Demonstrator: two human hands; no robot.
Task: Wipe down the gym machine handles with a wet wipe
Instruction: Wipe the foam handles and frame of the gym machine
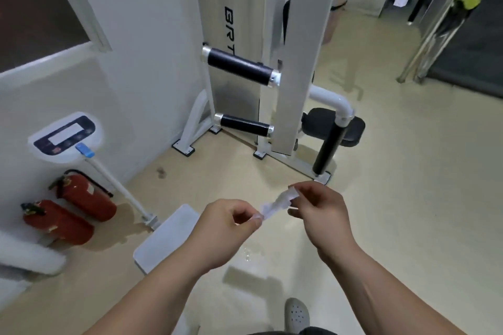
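**Wipe in hand, handles still to do**

The wet wipe hangs twisted at lower centre of the frame, pinched between the left hand and right hand, apparently being unfolded. The black machine handles at upper centre are well apart from it; wiping seems not begun. Both forearms reach forward, fingers curled onto the wipe's ends.

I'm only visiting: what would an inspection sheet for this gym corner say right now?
Surface: beige floor.
Job's things: wet wipe, crumpled, held in the air; upper handle and lower handle, black grips, untouched.
Clutter: two red fire extinguishers by the wall; white weighing scale beside them.
Hands: left hand and right hand each pinch an end of the wipe.
Cables: nothing seen.
Surroundings: white wall, window, more equipment far right.
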